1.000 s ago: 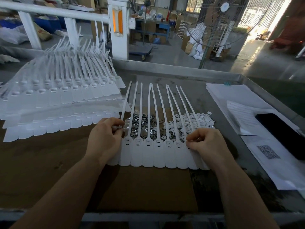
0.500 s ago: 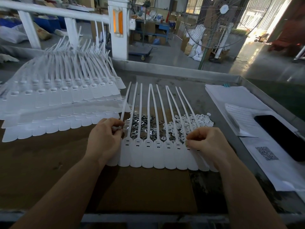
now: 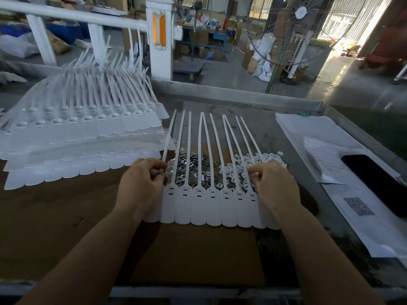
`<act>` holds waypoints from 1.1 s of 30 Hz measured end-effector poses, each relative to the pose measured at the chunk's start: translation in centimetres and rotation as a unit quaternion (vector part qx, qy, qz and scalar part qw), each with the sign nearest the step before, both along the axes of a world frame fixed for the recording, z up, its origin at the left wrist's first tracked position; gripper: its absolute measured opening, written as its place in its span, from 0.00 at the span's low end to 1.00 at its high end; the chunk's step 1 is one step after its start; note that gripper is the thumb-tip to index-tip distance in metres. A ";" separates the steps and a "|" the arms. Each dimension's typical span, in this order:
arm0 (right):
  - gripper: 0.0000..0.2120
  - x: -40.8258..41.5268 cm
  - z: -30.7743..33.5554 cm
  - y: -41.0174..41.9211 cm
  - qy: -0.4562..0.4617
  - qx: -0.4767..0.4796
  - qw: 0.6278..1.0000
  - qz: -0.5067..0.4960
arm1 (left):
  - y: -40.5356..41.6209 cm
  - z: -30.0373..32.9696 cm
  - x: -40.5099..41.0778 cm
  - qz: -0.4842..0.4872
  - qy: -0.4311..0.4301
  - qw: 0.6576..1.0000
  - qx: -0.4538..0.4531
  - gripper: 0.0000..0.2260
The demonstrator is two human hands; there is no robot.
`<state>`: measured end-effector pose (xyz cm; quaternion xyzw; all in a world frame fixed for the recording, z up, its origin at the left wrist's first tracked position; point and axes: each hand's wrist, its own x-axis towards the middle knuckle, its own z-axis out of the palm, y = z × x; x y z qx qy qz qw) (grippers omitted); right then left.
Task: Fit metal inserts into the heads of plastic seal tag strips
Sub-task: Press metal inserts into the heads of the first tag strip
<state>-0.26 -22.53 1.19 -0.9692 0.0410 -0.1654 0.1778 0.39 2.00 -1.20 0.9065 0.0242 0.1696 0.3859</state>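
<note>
A joined row of white seal tag strips (image 3: 211, 208) lies flat in front of me, tails pointing away. My left hand (image 3: 141, 186) sits on the row's left end, thumb and fingers pinching at the leftmost strip's head. My right hand (image 3: 275, 186) covers the right end, fingertips pinched together over the rightmost heads; what they hold is too small to tell. Behind the heads lie a heap of metal inserts (image 3: 189, 166) and a heap of small white plastic caps (image 3: 240, 170).
Stacked sheets of seal tag strips (image 3: 83, 137) fill the left of the table. Papers (image 3: 326, 146) and a black phone (image 3: 374, 181) lie on the right. A raised metal rim (image 3: 242, 95) borders the table's far side. A standing fan (image 3: 293, 29) is beyond it.
Both hands stay at the ends of the row. The right hand's fingertips have shifted slightly over the rightmost heads; the strips have barely moved.
</note>
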 end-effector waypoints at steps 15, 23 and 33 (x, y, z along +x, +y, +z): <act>0.01 -1.6 0.0 -0.4 -0.127 0.041 0.991 -0.025 | 0.0 0.1 0.0 0.001 -0.010 1.000 0.001 0.09; 0.03 -2.7 -1.0 -0.8 -0.159 0.090 0.983 -0.027 | 0.0 0.1 -0.1 -0.002 -0.006 1.000 -0.004 0.09; 0.05 -2.6 -1.3 -1.3 -0.140 0.229 0.963 -0.036 | 0.0 -0.1 -0.1 -0.010 0.004 1.000 -0.013 0.10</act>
